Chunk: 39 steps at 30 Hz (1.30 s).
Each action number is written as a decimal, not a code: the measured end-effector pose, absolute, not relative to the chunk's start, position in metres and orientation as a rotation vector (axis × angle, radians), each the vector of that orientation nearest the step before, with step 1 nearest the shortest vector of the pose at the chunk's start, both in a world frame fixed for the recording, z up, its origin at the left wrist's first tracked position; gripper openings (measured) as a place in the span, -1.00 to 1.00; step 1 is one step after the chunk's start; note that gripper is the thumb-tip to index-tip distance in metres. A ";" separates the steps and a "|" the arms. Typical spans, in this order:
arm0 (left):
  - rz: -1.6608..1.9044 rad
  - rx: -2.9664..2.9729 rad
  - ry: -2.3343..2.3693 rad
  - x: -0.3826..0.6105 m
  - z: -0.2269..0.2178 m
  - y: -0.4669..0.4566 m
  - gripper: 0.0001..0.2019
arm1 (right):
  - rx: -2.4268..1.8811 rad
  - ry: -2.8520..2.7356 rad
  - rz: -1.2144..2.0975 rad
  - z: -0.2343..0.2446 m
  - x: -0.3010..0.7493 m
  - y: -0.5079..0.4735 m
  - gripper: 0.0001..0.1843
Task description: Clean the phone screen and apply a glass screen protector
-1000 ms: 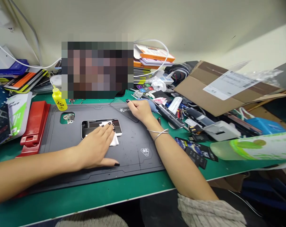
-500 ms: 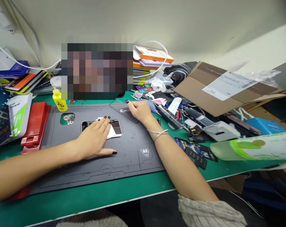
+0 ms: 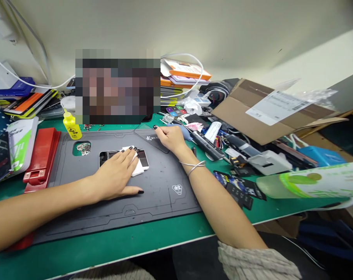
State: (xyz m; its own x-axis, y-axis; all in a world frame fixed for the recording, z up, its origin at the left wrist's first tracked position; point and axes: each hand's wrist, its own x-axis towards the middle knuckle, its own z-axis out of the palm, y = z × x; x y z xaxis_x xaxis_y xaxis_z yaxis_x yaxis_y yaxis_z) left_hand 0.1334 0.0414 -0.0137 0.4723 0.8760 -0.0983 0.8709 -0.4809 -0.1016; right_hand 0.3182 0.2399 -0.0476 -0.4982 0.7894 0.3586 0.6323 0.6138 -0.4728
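I'm pressing my open left grip (image 3: 118, 175) flat on a wipe (image 3: 137, 169) over the phone (image 3: 106, 157) (cleaning seems midway); my right grip (image 3: 172, 138) is resting curled, contents unclear.

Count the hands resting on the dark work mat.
2. The left hand lies flat on a white cloth over the phone; the right hand rests at the far right corner of the mat. No others show.
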 end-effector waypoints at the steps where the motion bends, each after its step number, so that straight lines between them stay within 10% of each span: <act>1: 0.234 -2.636 -1.620 0.132 -0.012 0.044 -0.09 | -1.118 -2.289 0.379 -0.047 0.318 0.240 -0.40; 39: 0.281 -2.603 -1.541 0.134 -0.011 0.042 0.02 | -1.135 -2.291 0.355 -0.050 0.317 0.240 -0.42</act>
State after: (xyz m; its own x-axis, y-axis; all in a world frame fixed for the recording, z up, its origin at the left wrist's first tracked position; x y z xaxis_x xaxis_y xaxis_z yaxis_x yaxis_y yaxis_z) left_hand 0.1341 0.0415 -0.0108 0.4695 0.8766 -0.1057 0.8575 -0.4812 -0.1821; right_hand 0.3169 0.2399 -0.0497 -0.4903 0.7939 0.3596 0.6477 0.6080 -0.4592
